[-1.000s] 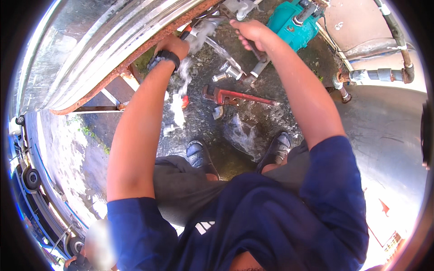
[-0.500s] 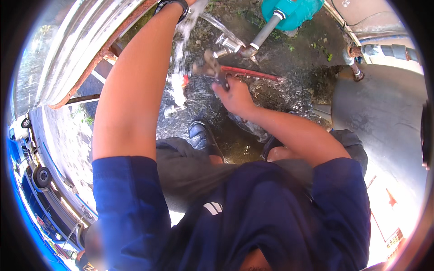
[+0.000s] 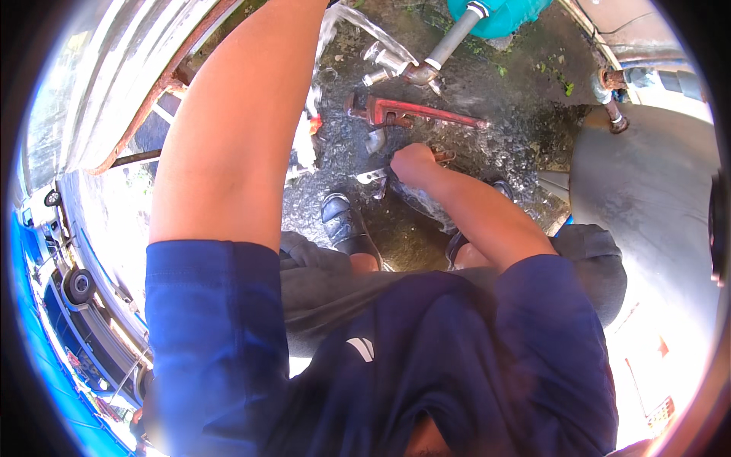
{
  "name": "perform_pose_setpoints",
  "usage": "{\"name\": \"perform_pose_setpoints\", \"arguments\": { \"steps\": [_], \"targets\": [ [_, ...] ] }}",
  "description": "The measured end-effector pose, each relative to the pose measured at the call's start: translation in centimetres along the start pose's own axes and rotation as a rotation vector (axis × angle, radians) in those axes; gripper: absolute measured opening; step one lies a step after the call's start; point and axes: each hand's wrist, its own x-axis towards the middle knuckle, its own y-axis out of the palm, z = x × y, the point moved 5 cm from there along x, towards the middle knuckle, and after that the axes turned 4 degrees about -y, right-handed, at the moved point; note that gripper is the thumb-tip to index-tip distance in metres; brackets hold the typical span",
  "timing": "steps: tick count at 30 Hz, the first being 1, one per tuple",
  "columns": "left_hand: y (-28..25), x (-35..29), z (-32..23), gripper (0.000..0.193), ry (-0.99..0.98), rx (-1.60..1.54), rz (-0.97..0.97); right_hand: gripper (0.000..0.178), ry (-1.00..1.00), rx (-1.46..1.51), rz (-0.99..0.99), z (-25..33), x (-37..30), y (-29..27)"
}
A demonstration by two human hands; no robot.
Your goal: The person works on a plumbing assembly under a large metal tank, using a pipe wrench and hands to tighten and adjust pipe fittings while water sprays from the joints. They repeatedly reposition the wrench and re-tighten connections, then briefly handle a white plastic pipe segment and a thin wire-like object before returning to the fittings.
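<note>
My left arm [image 3: 236, 129] reaches up past the top edge, so my left hand is out of view. Low over the wet ground, my right hand [image 3: 415, 164] is closed, knuckles upward; what its fingers hold, if anything, is hidden. A flat metal piece [image 3: 372, 176] shows to its left and a reddish-brown thing [image 3: 444, 156] to its right. Just beyond lie a red pipe wrench [image 3: 426, 112] and a small grey pipe fitting [image 3: 375, 141]. Water [image 3: 373, 27] sprays near a grey pipe with branched fittings [image 3: 390, 65].
A teal rounded tank [image 3: 499, 17] joins the grey pipe at the top. A large grey cylinder [image 3: 647, 175] stands at right, with a rusty pipe joint [image 3: 613, 114] above it. Corrugated sheeting on a rusty frame [image 3: 141, 126] borders the left. My sandalled foot [image 3: 343, 217] is below.
My right hand has moved down from the wrench toward the ground, and the blurred metal object it held is no longer seen in it. My left hand has gone out past the top edge.
</note>
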Motion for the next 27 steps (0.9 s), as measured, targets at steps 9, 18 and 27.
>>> {"name": "perform_pose_setpoints", "arguments": {
  "steps": [9,18,27],
  "targets": [
    [0.1,0.6,1.1,0.082,-0.031,-0.055,0.042,0.025,-0.080,0.287,-0.225,3.8,5.1,-5.6],
    [-2.3,-3.8,-0.6,0.079,-0.293,-0.346,-0.003,0.059,0.419,1.381,-0.511,5.0,15.4,-5.6],
    [0.6,-1.1,-0.9,0.117,-0.267,0.063,-0.049,0.049,0.267,1.378,-0.493,6.5,22.2,-3.5]
  ]
}}
